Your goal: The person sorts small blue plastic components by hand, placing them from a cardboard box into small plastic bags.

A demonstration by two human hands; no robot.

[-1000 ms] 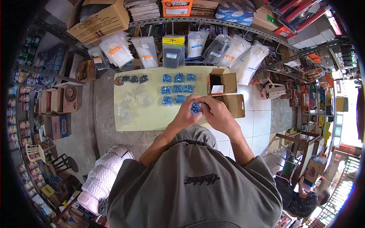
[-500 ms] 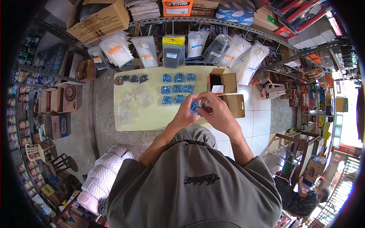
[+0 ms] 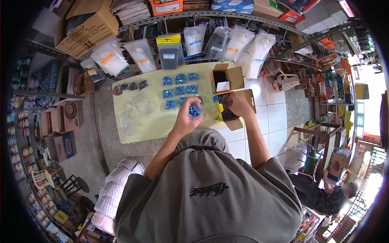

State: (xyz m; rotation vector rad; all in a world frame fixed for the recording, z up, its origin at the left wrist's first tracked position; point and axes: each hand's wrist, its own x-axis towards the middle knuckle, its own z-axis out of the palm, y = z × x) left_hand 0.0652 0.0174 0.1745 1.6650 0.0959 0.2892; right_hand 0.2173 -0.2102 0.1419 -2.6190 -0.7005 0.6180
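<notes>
My left hand (image 3: 185, 120) is closed around a small clear plastic bag of blue pieces (image 3: 195, 110), too small to name exactly. My right hand (image 3: 240, 106) is over the lower open cardboard box (image 3: 248, 96), which holds dark small pieces (image 3: 229, 115); its fingers are blurred and partly hidden. Rows of similar blue packs (image 3: 180, 90) lie on the pale yellow table (image 3: 156, 117), the lowest row partly behind my left hand. Just beyond the lower box stands a second open cardboard box (image 3: 235, 77) with black contents and a white paper.
Packs of dark pieces (image 3: 133, 86) and clear plastic bags (image 3: 142, 104) lie on the table's left side. Bags of cable ties (image 3: 169, 52) hang from the shelf ahead. White rolls (image 3: 119, 182) stand behind left. Another person (image 3: 326, 198) is at far right.
My right hand has left the bag and moved right to the lower box. My left hand keeps the bag, slightly further left. The view has shifted a little.
</notes>
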